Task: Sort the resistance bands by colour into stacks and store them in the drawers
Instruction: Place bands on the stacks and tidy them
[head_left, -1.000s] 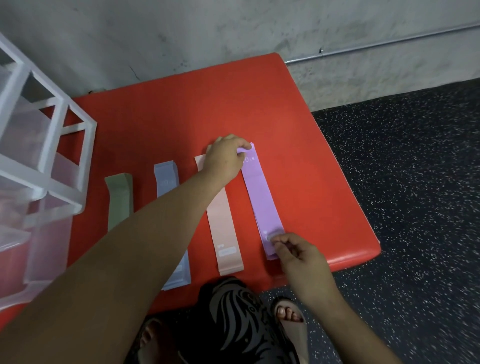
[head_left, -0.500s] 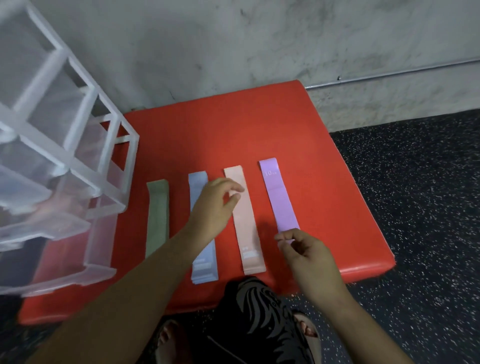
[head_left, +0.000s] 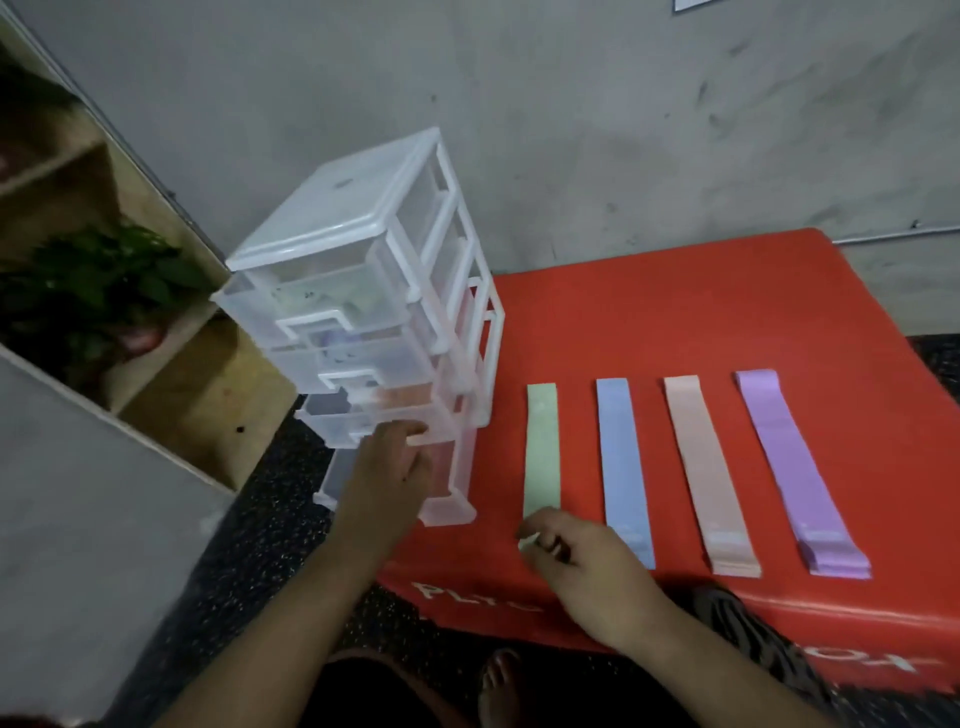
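Note:
Four flat band stacks lie side by side on the red padded platform (head_left: 675, 312): green band (head_left: 541, 452), blue band (head_left: 618, 457), pink band (head_left: 701, 462) and purple band (head_left: 784, 462). A clear plastic drawer unit (head_left: 363, 249) with white frame stands at the platform's left edge. My left hand (head_left: 387, 478) reaches to its lower drawer fronts, fingers extended and touching the plastic. My right hand (head_left: 587, 571) is curled over the green band's near end and seems to pinch it.
A wooden shelf with a leafy plant (head_left: 93, 280) stands left of the drawers against the grey wall. Dark speckled floor lies below the platform's front edge. My sandalled foot (head_left: 498, 686) shows under the platform's near edge.
The view swung left, bringing the whole drawer unit into sight. My left hand moved from the pink and blue bands to the drawers. My right hand left the purple band for the green one.

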